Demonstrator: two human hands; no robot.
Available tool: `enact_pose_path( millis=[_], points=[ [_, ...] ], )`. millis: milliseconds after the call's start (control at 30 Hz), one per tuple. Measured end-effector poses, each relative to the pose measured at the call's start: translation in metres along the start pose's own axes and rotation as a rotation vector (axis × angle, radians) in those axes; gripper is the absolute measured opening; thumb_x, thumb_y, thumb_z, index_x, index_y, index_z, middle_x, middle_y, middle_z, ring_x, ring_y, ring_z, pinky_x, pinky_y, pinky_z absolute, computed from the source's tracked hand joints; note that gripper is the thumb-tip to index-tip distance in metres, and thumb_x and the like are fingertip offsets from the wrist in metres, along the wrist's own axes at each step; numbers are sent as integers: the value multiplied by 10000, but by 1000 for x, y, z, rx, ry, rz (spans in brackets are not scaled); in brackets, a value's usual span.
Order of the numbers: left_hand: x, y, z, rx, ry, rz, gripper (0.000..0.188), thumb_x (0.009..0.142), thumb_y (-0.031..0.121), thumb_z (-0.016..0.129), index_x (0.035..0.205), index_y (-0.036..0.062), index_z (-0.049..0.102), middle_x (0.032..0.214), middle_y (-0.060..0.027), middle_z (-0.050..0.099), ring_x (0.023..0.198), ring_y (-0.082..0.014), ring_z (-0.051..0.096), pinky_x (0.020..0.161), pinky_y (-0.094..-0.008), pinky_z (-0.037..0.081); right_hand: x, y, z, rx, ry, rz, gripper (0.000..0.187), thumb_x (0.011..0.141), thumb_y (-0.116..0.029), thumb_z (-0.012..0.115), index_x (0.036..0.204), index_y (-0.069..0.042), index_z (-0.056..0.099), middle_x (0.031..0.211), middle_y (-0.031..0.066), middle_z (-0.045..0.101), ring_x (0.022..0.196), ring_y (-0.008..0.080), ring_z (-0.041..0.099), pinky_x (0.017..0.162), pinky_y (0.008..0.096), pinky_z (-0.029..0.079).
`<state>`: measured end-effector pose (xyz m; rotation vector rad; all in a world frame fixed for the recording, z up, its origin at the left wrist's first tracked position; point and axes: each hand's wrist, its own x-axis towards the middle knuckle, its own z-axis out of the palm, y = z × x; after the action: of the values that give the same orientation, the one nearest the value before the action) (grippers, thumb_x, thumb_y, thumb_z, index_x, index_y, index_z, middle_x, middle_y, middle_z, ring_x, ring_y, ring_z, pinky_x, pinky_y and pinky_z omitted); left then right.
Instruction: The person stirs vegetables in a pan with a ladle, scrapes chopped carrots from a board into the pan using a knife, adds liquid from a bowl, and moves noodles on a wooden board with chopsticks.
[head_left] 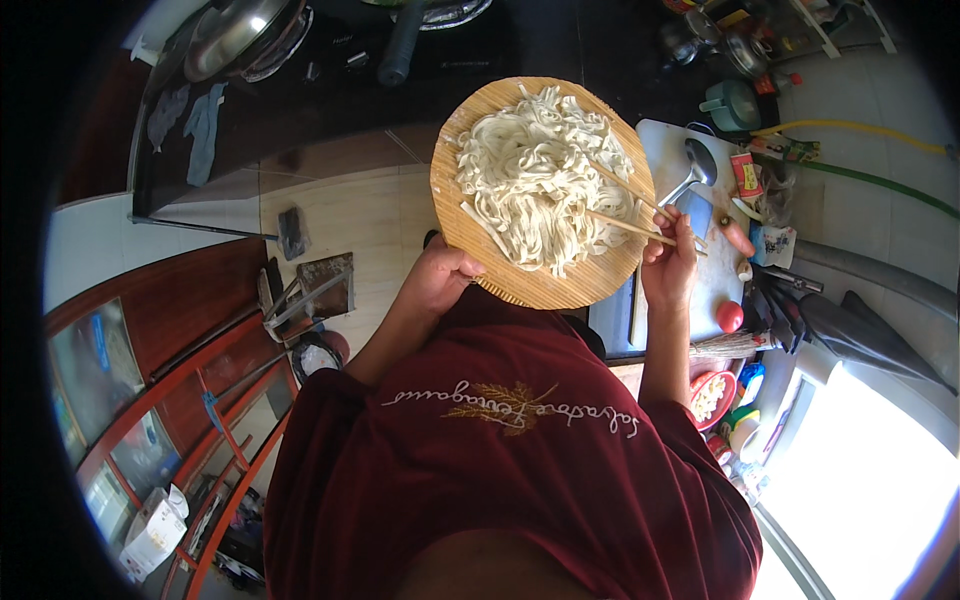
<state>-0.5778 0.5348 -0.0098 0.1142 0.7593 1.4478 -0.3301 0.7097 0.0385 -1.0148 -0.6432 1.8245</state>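
A round wooden board heaped with white noodles is held up in front of me. My left hand grips its lower left edge, thumb on top and the other fingers out of sight beneath. In my right hand, at the board's right edge, is a pair of chopsticks, the fingers closed round them. Their tips reach into the noodles from the right, a little apart from each other.
A black stove counter runs across the far side, with a lidded pan at far left and a dark pan handle. On the white worktop at right lie a ladle, a carrot and a tomato. A red rack stands left.
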Motion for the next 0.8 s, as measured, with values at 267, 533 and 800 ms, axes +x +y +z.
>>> enact_pose_path(
  millis=[267, 533, 800],
  points=[
    [-3, 6, 10, 39, 12, -1, 695, 586, -1, 531, 1249, -85, 342, 1160, -148, 530, 1050, -244, 538, 931, -333, 414, 10, 0, -6, 116, 14, 76, 275, 935, -230, 426, 1009, 13, 533, 787, 72, 591, 496, 84, 459, 441, 167, 395],
    [-1, -2, 6, -1, 50, 40, 684, 589, -2, 519, 1249, -75, 354, 1157, -144, 536, 1061, -244, 532, 940, -332, 405, -11, -10, 0, 99, -72, 159, 288, 935, -237, 426, 1053, 4, 531, 862, 90, 617, 516, 93, 468, 441, 186, 390],
    [-4, 8, 16, 4, 6, 56, 484, 619, -32, 516, 1100, -87, 492, 999, -137, 607, 903, -215, 599, 808, -290, 471, 6, -2, 8, 27, 5, 6, 284, 934, -249, 431, 967, 8, 546, 764, 66, 576, 479, 102, 459, 429, 200, 390]
  ],
)
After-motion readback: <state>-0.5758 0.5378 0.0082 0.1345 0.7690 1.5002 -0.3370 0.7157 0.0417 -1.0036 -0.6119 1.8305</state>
